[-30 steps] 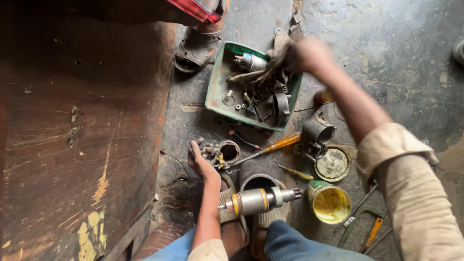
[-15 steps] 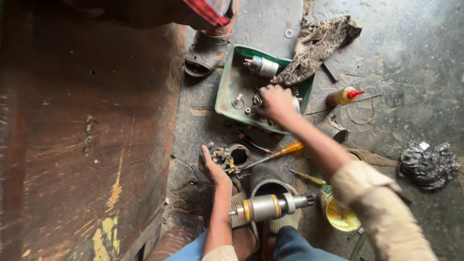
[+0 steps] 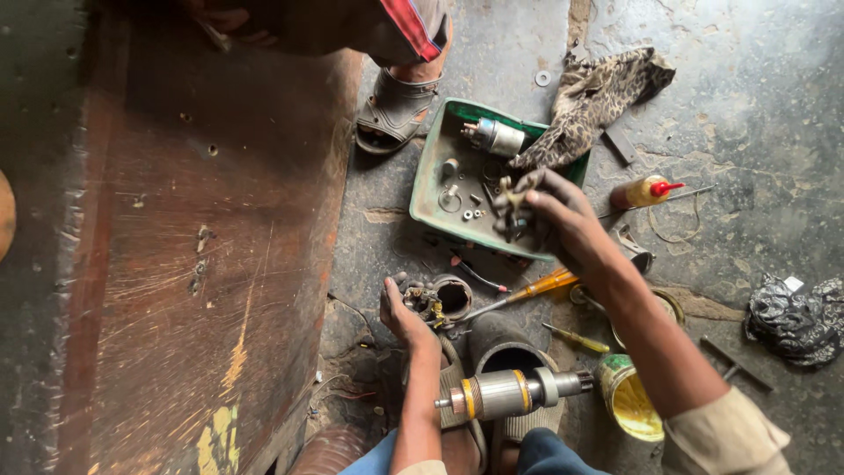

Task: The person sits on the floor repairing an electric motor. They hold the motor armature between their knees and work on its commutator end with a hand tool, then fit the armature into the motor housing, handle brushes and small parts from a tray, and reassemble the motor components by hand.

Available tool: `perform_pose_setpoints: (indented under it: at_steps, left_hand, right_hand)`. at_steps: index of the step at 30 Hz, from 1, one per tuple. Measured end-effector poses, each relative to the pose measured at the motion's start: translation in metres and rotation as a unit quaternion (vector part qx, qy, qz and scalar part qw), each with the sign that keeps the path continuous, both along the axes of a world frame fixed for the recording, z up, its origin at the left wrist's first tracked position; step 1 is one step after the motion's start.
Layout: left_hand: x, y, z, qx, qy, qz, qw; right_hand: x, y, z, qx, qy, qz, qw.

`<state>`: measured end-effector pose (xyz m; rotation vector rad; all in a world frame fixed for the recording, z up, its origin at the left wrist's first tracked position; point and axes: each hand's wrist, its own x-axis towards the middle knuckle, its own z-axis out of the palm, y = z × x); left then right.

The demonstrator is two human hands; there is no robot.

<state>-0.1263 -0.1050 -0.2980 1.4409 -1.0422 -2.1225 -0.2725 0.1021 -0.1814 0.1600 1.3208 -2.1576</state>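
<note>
My right hand [image 3: 556,215] reaches over the green tray [image 3: 428,180] and grips a small dark metal part [image 3: 510,200] above the tray's near side. On the floor, my left hand [image 3: 403,310] rests against a round end housing with copper-coloured bits [image 3: 442,297]. A motor armature with a shaft [image 3: 510,392] lies across my lap, just nearer than a dark cylindrical casing [image 3: 503,345]. The tray also holds a silver solenoid [image 3: 495,136], washers and small bolts.
An orange-handled screwdriver [image 3: 534,288] and a small yellow one [image 3: 576,339] lie on the floor. A yellow grease tin [image 3: 629,400], an oil bottle with red tip [image 3: 646,191], a spotted rag [image 3: 593,101], black crumpled plastic [image 3: 796,317], another person's sandalled foot [image 3: 396,110] and a rusty metal plate [image 3: 176,264] surround me.
My right hand has drawn back from the rag at the tray's far end to the tray's near side and closed on a small part. My left hand stayed at the housing.
</note>
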Motion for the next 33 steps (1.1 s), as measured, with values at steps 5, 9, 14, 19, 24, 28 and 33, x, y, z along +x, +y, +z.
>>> perform_pose_setpoints:
  at_steps: [5,9,14,19,24,28,33]
  left_hand:
    - [0.000,0.000,0.001,-0.001,-0.009,0.006,1.000]
    - [0.001,0.000,-0.002,0.013,-0.008,0.010,1.000]
    - [0.000,-0.001,-0.003,0.005,-0.013,0.010,1.000]
    - [0.000,0.001,-0.001,0.026,-0.018,0.016,0.999]
    - [0.000,0.002,-0.003,0.009,-0.022,0.010,1.000]
    - [0.002,0.002,-0.005,-0.054,-0.032,-0.008,0.998]
    - [0.003,0.003,-0.008,0.009,-0.027,0.011,1.000]
  right_hand:
    - [0.027,-0.009,0.017,-0.120,-0.042,0.003,0.992]
    - [0.035,-0.009,0.016,-0.122,-0.079,0.002,0.989]
    - [0.038,-0.012,0.011,-0.126,-0.117,-0.004,0.985]
    - [0.038,-0.009,0.001,-0.142,-0.132,-0.004,0.981]
    - [0.026,0.000,-0.022,0.076,-0.051,0.000,0.996]
    - [0.016,0.002,-0.037,0.465,0.211,0.069,0.857]
    - [0.017,0.007,-0.027,0.574,0.310,0.060,0.755]
